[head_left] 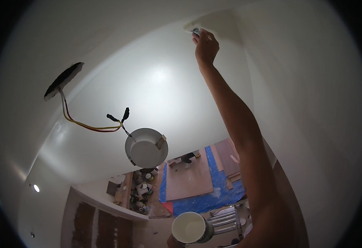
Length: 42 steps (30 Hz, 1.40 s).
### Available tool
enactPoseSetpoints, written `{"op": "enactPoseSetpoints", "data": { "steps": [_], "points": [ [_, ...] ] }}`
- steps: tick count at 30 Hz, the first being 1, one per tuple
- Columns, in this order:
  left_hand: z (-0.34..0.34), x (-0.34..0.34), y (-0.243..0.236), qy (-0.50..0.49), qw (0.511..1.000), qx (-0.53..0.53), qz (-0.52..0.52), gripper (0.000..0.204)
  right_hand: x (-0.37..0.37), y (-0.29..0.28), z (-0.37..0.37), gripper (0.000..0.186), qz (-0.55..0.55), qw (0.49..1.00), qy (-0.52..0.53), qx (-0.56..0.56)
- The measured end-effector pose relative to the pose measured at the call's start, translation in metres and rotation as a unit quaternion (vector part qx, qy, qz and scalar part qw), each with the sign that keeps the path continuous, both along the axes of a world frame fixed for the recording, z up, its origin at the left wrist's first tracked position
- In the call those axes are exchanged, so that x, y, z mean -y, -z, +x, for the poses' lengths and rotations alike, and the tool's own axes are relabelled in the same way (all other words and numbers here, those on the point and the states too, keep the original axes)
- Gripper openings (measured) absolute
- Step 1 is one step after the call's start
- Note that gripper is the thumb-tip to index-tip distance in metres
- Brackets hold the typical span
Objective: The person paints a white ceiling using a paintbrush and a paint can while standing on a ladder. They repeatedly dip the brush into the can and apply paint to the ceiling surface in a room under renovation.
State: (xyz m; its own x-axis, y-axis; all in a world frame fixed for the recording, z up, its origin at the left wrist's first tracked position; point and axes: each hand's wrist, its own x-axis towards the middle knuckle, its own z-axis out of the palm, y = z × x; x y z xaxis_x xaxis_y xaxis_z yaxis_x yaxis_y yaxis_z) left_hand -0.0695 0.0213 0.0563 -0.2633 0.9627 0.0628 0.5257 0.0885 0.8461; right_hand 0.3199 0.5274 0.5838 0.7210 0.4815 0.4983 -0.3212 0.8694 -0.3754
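My right arm reaches up from the lower right. At the top, my right hand (207,45) is closed around a small grey-and-white thing (196,31), mostly hidden in the fingers; its kind I cannot make out. It meets the pale surface at a yellowish patch (189,27) near a corner. At the bottom, an open paint bucket (189,228) with a pale, cream-coloured inside is held up. Only a bit of my left hand (174,241) shows at its left side, gripping it.
A round light fitting (148,151) dangles on red and yellow wires (91,127) from a dark hole (63,80) in the ceiling. Far below are a ladder (224,219), blue sheeting (189,205), a large board (189,177) and cluttered cans (144,189).
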Motion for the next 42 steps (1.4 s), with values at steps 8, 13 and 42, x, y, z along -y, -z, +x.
{"op": "enactPoseSetpoints", "data": {
  "steps": [8, 13, 42],
  "points": [
    [0.004, 0.004, 0.003, -0.068, 0.994, 0.055, -0.07, 0.045, 0.005, 0.029, 0.083, 0.027, -0.053, 0.87, 0.432, 0.23],
    [0.017, -0.006, -0.033, -0.049, 0.994, 0.056, -0.077, 0.044, -0.012, 0.017, 0.092, 0.029, -0.083, 0.817, 0.444, 0.36],
    [0.014, 0.005, -0.023, -0.013, 0.999, 0.031, -0.009, 0.039, 0.013, 0.023, 0.063, 0.028, -0.052, 0.849, 0.399, 0.341]
  ]
}}
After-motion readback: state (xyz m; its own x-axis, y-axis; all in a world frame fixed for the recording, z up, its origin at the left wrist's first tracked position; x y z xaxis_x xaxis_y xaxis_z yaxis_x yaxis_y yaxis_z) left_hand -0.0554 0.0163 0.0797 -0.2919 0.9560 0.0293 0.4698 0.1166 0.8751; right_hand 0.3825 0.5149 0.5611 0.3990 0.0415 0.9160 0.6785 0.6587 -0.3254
